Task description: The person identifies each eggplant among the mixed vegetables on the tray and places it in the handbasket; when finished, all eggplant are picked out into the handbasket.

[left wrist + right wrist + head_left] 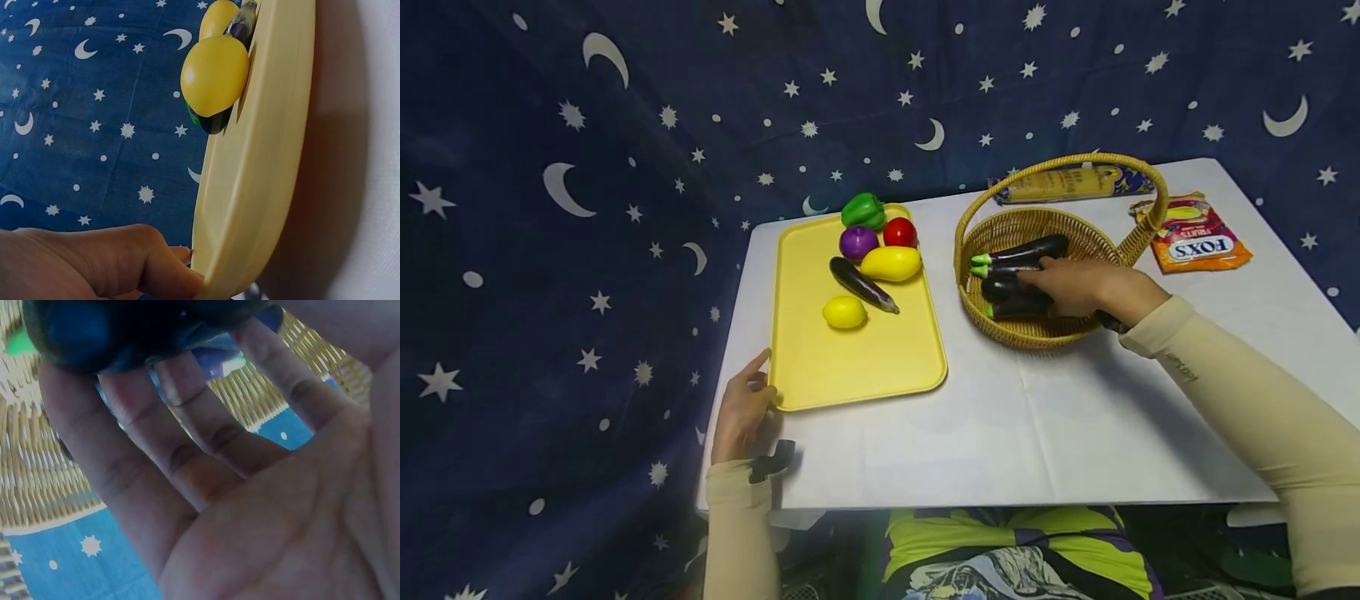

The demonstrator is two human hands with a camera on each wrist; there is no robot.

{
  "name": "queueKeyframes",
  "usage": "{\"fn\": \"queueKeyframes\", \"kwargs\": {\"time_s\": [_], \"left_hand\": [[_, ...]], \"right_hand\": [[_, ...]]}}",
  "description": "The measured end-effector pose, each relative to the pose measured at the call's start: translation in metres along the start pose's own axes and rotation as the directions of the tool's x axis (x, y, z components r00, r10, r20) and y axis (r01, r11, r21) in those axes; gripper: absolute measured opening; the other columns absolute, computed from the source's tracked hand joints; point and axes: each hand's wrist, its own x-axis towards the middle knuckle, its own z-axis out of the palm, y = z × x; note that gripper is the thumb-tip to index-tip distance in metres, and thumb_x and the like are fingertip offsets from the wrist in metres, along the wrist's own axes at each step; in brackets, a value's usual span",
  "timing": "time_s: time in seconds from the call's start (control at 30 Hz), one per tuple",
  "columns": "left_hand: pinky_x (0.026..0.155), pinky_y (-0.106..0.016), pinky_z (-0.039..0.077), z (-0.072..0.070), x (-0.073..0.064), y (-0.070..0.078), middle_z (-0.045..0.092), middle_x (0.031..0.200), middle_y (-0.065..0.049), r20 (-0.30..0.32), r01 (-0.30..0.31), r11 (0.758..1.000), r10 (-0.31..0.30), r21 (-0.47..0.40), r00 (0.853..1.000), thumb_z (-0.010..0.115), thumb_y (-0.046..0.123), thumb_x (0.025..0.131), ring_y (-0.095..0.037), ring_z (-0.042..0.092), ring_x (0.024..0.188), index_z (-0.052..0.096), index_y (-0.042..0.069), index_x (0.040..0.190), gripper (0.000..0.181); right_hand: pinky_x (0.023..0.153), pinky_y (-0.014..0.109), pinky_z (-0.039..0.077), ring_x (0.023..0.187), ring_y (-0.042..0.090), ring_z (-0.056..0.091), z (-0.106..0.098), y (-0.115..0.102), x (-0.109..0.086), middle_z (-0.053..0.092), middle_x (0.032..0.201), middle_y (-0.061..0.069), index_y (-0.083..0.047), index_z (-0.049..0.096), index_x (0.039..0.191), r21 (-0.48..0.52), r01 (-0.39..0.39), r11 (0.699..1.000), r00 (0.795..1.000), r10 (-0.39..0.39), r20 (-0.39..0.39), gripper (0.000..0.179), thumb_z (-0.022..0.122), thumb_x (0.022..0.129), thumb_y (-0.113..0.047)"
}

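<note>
In the head view, my right hand (1078, 287) reaches into a wicker basket (1026, 340) that holds several dark eggplants (1033, 248). Its fingertips press against a glossy eggplant (144, 331) in the right wrist view, where part of the hold lies outside the frame. My left hand (745, 412) rests at the near-left corner of a yellow tray (857, 371), thumb and forefinger touching its rim. On the tray lie a lemon (844, 312), an eggplant (863, 285), a yellow mango-like fruit (891, 263), a purple round vegetable (858, 242), a red round fruit (900, 232) and a green bell pepper (863, 212).
The basket's tall handle (1060, 160) arches over its opening. Behind it lies a long yellow-and-blue packet (1071, 183); an orange-red Fox's candy bag (1197, 235) is at the right. A starry blue curtain (647, 125) hangs along the back and left of the white table (917, 454).
</note>
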Motion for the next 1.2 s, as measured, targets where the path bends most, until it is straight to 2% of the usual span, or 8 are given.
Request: {"fn": "queueKeyframes", "kwargs": {"time_s": [0.33,0.5,0.73,0.9,1.0,1.07,1.13,1.2], "left_hand": [[0.05,-0.022,0.041,-0.003,0.001,0.001,0.052,0.139,-0.02,0.006,0.005,1.0,-0.005,0.02,1.0,0.055,-0.005,0.087,-0.015,0.054,0.074,0.04,0.029,0.166,0.087],[0.054,-0.021,0.044,-0.004,0.001,0.003,0.052,0.14,-0.02,0.01,0.004,1.0,-0.004,0.023,1.0,0.055,-0.005,0.087,-0.017,0.056,0.08,0.039,0.028,0.166,0.087],[0.049,-0.021,0.04,-0.004,0.001,0.003,0.052,0.138,-0.02,0.014,0.011,0.999,-0.011,0.032,1.0,0.055,-0.005,0.088,-0.013,0.053,0.071,0.04,0.028,0.166,0.086],[0.051,-0.021,0.04,-0.003,0.001,0.002,0.053,0.136,-0.02,0.007,0.008,1.0,-0.008,0.029,1.0,0.055,-0.006,0.089,-0.014,0.053,0.075,0.04,0.028,0.166,0.085],[0.053,-0.021,0.041,-0.003,0.001,0.001,0.053,0.137,-0.021,0.005,0.007,1.0,-0.007,0.022,1.0,0.055,-0.006,0.089,-0.015,0.053,0.079,0.041,0.028,0.166,0.085],[0.051,-0.021,0.04,-0.003,0.001,0.001,0.053,0.137,-0.02,0.004,0.009,1.0,-0.009,0.028,1.0,0.055,-0.005,0.088,-0.015,0.053,0.077,0.041,0.029,0.166,0.085],[0.049,-0.022,0.039,-0.003,0.002,0.0,0.053,0.138,-0.02,0.007,0.009,0.999,-0.01,0.032,1.0,0.055,-0.005,0.088,-0.015,0.053,0.074,0.041,0.03,0.165,0.086],[0.05,-0.021,0.04,-0.002,0.002,-0.001,0.053,0.137,-0.02,0.007,0.0,1.0,-0.001,0.027,1.0,0.055,-0.005,0.088,-0.015,0.054,0.077,0.041,0.029,0.165,0.086]], "right_hand": [[0.1,0.068,0.053,0.126,0.056,0.062,0.011,0.001,0.007,0.051,0.147,0.04,-0.002,0.043,0.158,-0.024,-0.029,0.999,0.999,0.029,0.013,0.08,0.083,0.09,-0.015],[0.1,0.068,0.053,0.125,0.055,0.062,0.015,0.002,0.009,0.054,0.146,0.038,0.001,0.044,0.157,-0.044,-0.024,0.999,1.0,0.025,0.011,0.08,0.084,0.089,-0.017],[0.094,0.065,0.056,0.114,0.05,0.068,0.015,0.002,0.008,0.06,0.135,0.035,0.0,0.052,0.142,0.014,0.01,1.0,1.0,-0.01,-0.003,0.067,0.086,0.086,-0.012],[0.088,0.061,0.056,0.107,0.039,0.068,-0.012,-0.013,-0.01,0.065,0.12,0.022,-0.006,0.058,0.132,0.02,0.014,1.0,0.996,-0.012,-0.088,0.046,0.08,0.094,-0.021],[0.087,0.055,0.056,0.101,0.03,0.067,-0.03,-0.041,-0.026,0.066,0.114,0.014,-0.009,0.061,0.124,0.067,0.081,0.994,0.965,-0.062,-0.256,0.029,0.071,0.101,-0.023],[0.087,0.05,0.056,0.099,0.026,0.066,-0.036,-0.066,-0.03,0.068,0.114,0.009,-0.011,0.062,0.123,0.126,0.154,0.98,0.92,-0.096,-0.38,0.022,0.066,0.105,-0.022],[0.087,0.047,0.057,0.098,0.024,0.067,-0.036,-0.092,-0.024,0.07,0.116,0.008,-0.012,0.063,0.126,0.175,0.219,0.96,0.874,-0.113,-0.472,0.021,0.061,0.107,-0.021],[0.088,0.045,0.058,0.1,0.024,0.067,-0.032,-0.117,-0.006,0.069,0.121,0.009,-0.013,0.062,0.131,0.235,0.254,0.938,0.854,-0.104,-0.509,0.025,0.058,0.108,-0.022]]}}
